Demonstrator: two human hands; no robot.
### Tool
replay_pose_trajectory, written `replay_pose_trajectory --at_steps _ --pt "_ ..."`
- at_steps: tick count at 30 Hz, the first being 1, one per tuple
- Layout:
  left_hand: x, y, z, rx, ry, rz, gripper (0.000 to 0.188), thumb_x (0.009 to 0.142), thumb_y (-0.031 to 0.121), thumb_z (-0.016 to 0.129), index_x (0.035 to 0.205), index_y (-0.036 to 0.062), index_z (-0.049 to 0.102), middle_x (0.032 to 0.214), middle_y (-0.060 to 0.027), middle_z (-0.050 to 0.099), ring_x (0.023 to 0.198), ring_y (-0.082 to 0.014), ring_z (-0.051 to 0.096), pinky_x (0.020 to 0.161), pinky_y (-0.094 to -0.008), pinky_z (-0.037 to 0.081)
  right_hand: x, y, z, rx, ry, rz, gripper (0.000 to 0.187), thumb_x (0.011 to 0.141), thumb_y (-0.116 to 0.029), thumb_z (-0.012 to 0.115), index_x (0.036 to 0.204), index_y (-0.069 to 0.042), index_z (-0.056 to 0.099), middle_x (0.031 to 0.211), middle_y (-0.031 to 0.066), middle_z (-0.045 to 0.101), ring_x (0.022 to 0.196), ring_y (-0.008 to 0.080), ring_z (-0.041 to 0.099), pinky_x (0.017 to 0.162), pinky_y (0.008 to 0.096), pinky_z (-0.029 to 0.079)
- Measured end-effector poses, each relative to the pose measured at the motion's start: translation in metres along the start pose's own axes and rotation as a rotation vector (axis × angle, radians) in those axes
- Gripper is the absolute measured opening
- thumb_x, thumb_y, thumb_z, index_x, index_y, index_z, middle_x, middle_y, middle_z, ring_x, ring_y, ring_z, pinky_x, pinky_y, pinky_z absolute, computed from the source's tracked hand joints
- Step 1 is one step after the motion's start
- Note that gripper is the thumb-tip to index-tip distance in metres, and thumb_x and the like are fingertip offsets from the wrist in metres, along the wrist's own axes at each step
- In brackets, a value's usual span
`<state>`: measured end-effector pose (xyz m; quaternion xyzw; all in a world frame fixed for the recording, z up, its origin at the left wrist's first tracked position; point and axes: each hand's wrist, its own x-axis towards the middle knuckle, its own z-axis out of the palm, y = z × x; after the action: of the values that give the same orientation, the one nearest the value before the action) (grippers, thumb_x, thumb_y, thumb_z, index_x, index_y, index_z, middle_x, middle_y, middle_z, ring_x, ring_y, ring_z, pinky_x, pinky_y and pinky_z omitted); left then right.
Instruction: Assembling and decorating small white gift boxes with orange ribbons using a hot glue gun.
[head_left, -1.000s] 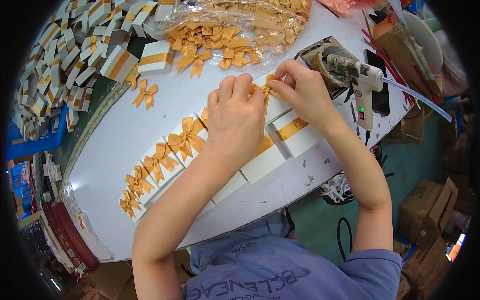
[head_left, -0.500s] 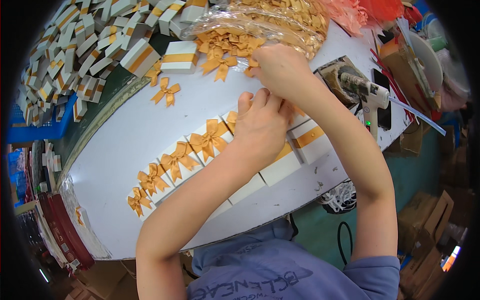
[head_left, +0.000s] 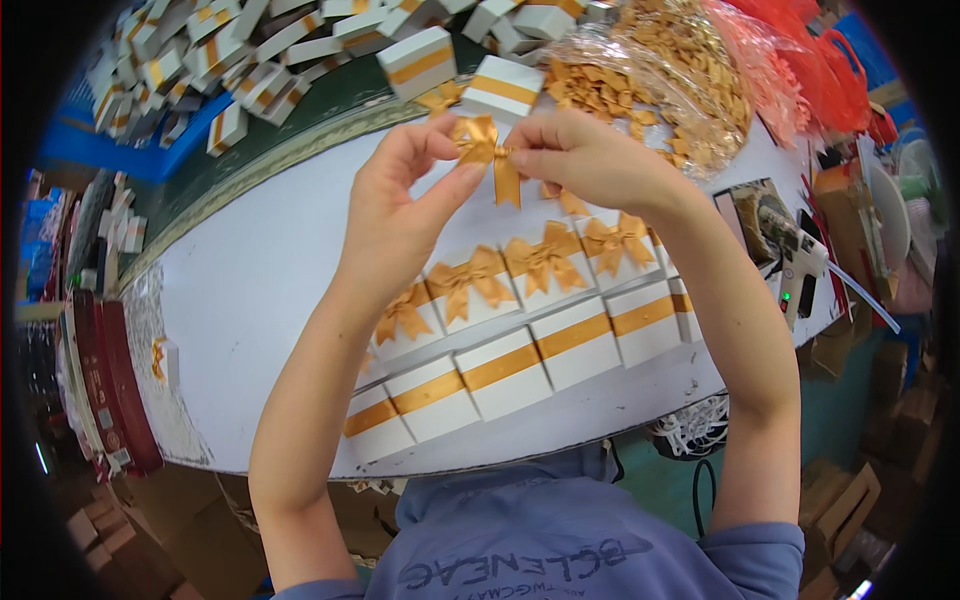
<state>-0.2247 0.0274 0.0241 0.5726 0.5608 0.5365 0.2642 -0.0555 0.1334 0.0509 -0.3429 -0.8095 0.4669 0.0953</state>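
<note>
Above the table, a gold ribbon bow (head_left: 478, 142) is held up between my two hands, one tail hanging straight down. My left hand (head_left: 400, 190) pinches the bow's left loop between thumb and fingers. From the other side, my right hand (head_left: 585, 160) grips it near the knot, fingers curled in. Below them stands a row of white boxes topped with gold bows (head_left: 545, 258); my left forearm covers part of its left end. In front, another row of white boxes (head_left: 500, 372) carries flat gold bands without bows, partly hidden by my right arm.
Behind my hands lie a banded white box (head_left: 503, 88) and a plastic bag of gold bows (head_left: 690, 80). Many more boxes (head_left: 280, 50) are heaped at the far left. A glue gun (head_left: 800, 262) stands at the right edge. A small bow-topped box (head_left: 167, 362) sits far left.
My right hand has come away from the bow pile, and my left hand has risen off the boxes; both now hold one bow. The view has shifted, and the front row shows more fully.
</note>
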Motion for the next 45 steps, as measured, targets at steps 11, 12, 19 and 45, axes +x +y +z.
replay_pose_trajectory --at_steps 11,12,19,45 --pt "-0.075 0.03 -0.032 -0.422 0.306 -0.302 0.01 0.083 0.001 0.058 0.085 0.0015 0.048 0.078 -0.004 0.056 0.071 -0.0091 0.057 0.064 -0.0207 0.049 -0.034 -0.052 0.104 0.788 -0.038 0.041 0.025 0.086 -0.026 0.06 0.092 -0.003 0.054 0.075 0.0007 0.057 0.052 0.0048 0.051 0.042 0.0142 0.032" --pt "-0.085 0.028 -0.036 -0.421 0.316 -0.302 0.01 0.083 0.001 0.058 0.085 0.0015 0.048 0.078 -0.004 0.056 0.071 -0.0091 0.057 0.064 -0.0207 0.049 -0.036 -0.055 0.112 0.785 0.055 0.014 0.023 0.086 -0.024 0.06 0.091 -0.003 0.054 0.073 -0.0003 0.057 0.053 0.0041 0.051 0.043 0.0144 0.034" --pt "-0.153 0.042 -0.03 -0.158 0.422 -0.164 0.025 0.087 0.005 0.055 0.11 -0.0043 0.053 0.096 -0.0071 0.061 0.081 -0.011 0.058 0.073 -0.0224 0.047 -0.065 -0.079 0.159 0.478 0.183 -0.244 0.016 0.091 -0.014 0.05 0.091 0.0 0.058 0.079 0.0014 0.058 0.066 0.0032 0.051 0.057 0.0169 0.042" --pt "-0.254 0.032 -0.052 0.515 0.375 -0.149 0.025 0.081 -0.009 0.052 0.104 -0.0035 0.061 0.104 -0.0148 0.058 0.087 -0.0215 0.06 0.072 -0.0282 0.05 -0.101 -0.061 0.224 -0.102 0.164 -0.232 0.014 0.08 -0.008 0.063 0.078 -0.002 0.052 0.058 0.0096 0.056 0.048 0.0205 0.056 0.044 0.0285 0.042"
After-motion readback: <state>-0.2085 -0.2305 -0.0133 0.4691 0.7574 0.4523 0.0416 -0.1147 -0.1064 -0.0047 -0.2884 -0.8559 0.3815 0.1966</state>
